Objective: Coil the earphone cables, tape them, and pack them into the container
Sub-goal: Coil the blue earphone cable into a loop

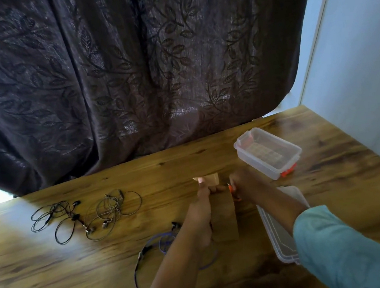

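My left hand pinches the top of a wide strip of brown tape that hangs down toward me over the table. Just right of it, my right hand is closed on small orange-handled scissors at the strip's edge. A blue earphone cable lies loosely looped under my left forearm. A black earphone cable and a grey one lie tangled to the left. The clear plastic container with an orange latch stands open at the back right.
The container's clear lid lies flat beside my right forearm. A dark patterned curtain hangs behind the wooden table, and a pale wall borders its right side.
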